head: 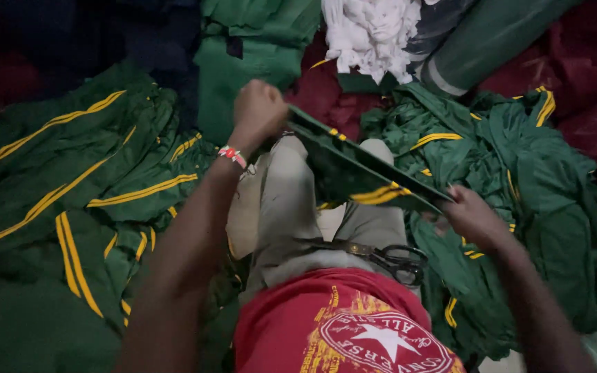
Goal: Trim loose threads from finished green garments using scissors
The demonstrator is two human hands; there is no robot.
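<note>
I hold a dark green garment piece with yellow stripes (354, 173) stretched taut above my lap. My left hand (257, 110) is closed on its far upper end, a red and white band on that wrist. My right hand (471, 217) grips its near lower end. A pair of black-handled scissors (388, 257) lies across my thigh, just under the stretched cloth, touched by neither hand.
A pile of green cloth with yellow stripes (70, 207) lies to my left. Another rumpled green heap (533, 179) is on my right. A white crumpled cloth (374, 34), a green roll (485, 41) and dark red fabric (589, 76) lie ahead.
</note>
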